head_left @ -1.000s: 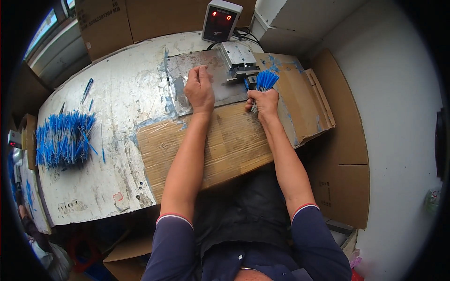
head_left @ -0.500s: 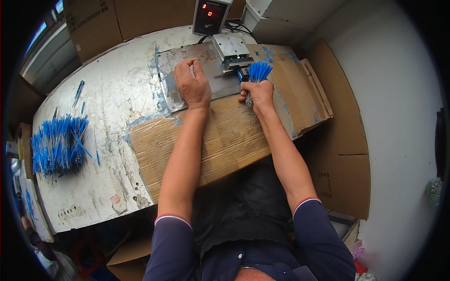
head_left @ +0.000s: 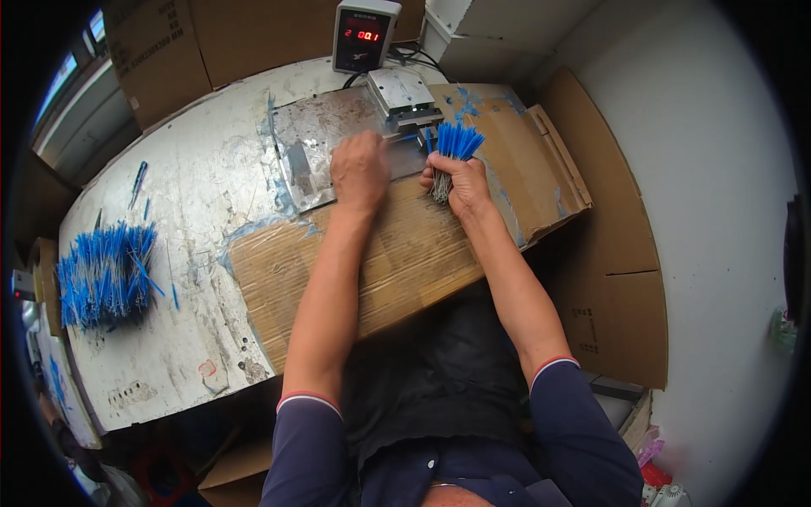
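My right hand (head_left: 463,182) is closed around a bundle of thin grey wire pieces with blue ends (head_left: 459,141), the blue ends pointing up and away. Just beyond it sits a small metal device (head_left: 402,91) with a slot on its front side. My left hand (head_left: 361,169), a little blurred, is over the near part of a worn metal plate (head_left: 325,118). Its fingers curl inward, and what they hold, if anything, is hidden. A faint blue streak shows between this hand and the device.
A large pile of blue-ended wire pieces (head_left: 106,275) lies on the white table (head_left: 198,279) at left, near a pen (head_left: 138,184). Flattened cardboard (head_left: 363,270) covers the near edge. Behind the device stands a box with a red digital display (head_left: 363,35).
My left hand has come nearer and slightly right, its fingers now turned down. The right hand keeps its bundle. The view has shifted a little and the display's red digits have changed.
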The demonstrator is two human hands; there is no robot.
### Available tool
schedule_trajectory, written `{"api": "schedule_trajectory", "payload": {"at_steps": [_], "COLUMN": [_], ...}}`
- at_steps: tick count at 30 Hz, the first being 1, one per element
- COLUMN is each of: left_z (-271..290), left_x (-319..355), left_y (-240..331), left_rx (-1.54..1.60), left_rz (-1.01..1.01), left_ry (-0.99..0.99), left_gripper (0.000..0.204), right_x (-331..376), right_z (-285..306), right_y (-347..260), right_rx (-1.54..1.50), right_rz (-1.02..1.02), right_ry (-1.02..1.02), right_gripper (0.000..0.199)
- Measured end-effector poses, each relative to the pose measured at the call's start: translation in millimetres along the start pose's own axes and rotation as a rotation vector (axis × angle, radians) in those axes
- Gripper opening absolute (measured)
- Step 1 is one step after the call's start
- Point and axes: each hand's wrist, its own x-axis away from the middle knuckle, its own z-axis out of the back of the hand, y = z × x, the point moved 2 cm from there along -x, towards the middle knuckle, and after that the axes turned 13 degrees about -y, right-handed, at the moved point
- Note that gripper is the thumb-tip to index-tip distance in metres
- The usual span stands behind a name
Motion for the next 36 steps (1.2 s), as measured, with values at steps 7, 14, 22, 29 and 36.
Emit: {"api": "schedule_trajectory", "payload": {"at_steps": [7,14,22,29,36], "left_z": [-3,-7,8,10,3], "left_x": [3,1,-2,-4,-1], "left_y": [1,5,-1,0,10], "left_rx": [-0.060,-0.134,-0.024,0.036,0.072], "left_rz": [-0.033,-0.063,0.162,0.130,0.097], "left_ry": [-0.027,-0.042,0.092,0.181,0.115], "left_gripper": [0.012,0.010,0.009,0.010,0.011], "right_x": [8,3,-16,-23,-18], "right_z": [-4,-3,-11,-16,-10], "right_y": [2,3,2,0,-1], "right_rx": [0.138,0.162,0.321,0.301,0.229], "right_rz": [0.037,0.044,0.036,0.089,0.062], "right_ry": [0.032,0.051,0.134,0.167,0.081], "right_gripper": [0.017,0.016,0.012,0.010,0.013]}}
